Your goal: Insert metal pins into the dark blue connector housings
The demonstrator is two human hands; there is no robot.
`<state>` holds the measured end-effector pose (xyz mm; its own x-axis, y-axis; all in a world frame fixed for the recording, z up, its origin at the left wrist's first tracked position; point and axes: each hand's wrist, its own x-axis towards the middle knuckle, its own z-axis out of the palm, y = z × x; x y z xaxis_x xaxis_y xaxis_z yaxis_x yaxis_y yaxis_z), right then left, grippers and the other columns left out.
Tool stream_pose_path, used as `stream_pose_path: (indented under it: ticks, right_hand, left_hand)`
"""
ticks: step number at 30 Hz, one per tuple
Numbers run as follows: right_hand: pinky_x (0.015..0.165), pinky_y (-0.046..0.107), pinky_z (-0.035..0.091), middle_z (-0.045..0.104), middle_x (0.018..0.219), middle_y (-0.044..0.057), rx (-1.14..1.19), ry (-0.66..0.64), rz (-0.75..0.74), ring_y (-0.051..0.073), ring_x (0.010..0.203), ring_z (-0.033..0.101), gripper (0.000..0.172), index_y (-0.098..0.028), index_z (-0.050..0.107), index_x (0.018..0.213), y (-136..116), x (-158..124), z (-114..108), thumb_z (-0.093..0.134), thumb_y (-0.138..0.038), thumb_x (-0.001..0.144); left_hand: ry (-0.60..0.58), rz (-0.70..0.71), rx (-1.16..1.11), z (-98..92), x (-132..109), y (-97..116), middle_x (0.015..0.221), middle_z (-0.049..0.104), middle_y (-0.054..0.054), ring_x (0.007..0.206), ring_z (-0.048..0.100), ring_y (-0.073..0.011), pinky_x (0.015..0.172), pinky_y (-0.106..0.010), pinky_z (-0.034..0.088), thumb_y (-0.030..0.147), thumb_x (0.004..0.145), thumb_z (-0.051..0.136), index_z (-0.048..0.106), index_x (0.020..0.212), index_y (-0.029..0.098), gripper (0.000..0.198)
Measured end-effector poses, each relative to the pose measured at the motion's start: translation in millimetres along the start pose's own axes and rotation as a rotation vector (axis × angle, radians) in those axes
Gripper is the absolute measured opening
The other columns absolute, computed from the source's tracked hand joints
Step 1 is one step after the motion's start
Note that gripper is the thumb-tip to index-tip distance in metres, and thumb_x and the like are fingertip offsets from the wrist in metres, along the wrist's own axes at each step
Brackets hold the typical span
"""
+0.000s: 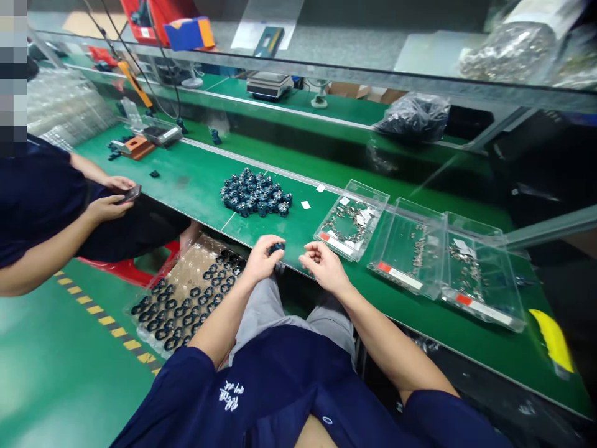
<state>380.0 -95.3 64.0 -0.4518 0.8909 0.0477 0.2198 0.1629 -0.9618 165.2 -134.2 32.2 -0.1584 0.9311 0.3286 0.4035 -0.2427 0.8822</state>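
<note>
Just over the front edge of the green bench, my left hand (262,260) grips a small dark part (277,247) between thumb and fingers. To its right, my right hand (325,267) has its fingers curled and the thumb and fingertips close together; whatever they pinch, if anything, is too small to make out. The two hands are a short way apart. Beyond them lies a pile of small dark blue-black parts with shiny metal bits (254,194). Closest to my right hand is a clear tray (347,247) of small metal pieces.
Two more clear trays (401,280) with small metal parts stand to the right, near a yellow-handled tool (551,339). Left of my legs, rows of black ring-shaped parts rest on a cardboard sheet (184,270). A co-worker (41,205) sits at left holding a phone (130,194). A shelf (326,68) spans above.
</note>
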Motion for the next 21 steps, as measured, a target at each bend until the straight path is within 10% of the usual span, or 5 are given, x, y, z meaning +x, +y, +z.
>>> stream_pose_path:
  ticks: [8,15,21]
  right_hand:
    - [0.055,0.029,0.049,0.061,0.080,0.002,0.063,-0.008,0.200,0.017,0.068,0.063,0.038,-0.022,0.057,0.110,26,-27,-19,0.069,-0.047,0.084]
    - [0.054,0.031,0.051,0.066,0.072,0.006,0.019,0.278,0.363,0.019,0.062,0.063,0.043,-0.018,0.065,0.100,48,-71,-66,0.074,-0.052,0.074]
    - [0.045,0.036,0.046,0.062,0.062,0.006,-0.171,1.071,0.641,0.023,0.051,0.061,0.032,-0.023,0.062,0.073,100,-176,-131,0.071,-0.053,0.068]
  left_hand:
    - [0.496,-0.331,0.247,-105.0,58,-115,0.108,0.069,-0.009,0.093,0.061,-0.0199,0.093,-0.035,0.048,0.024,0.081,0.066,0.066,0.113,0.015,0.034]
    - [0.545,-0.292,0.301,-114.5,98,-148,0.112,0.064,-0.010,0.090,0.060,-0.0166,0.089,-0.031,0.051,0.023,0.078,0.071,0.059,0.120,0.015,0.044]
    - [0.615,-0.336,0.165,-115.6,96,-154,0.112,0.061,-0.011,0.097,0.064,-0.0181,0.085,-0.031,0.056,0.019,0.070,0.078,0.049,0.121,0.015,0.059]
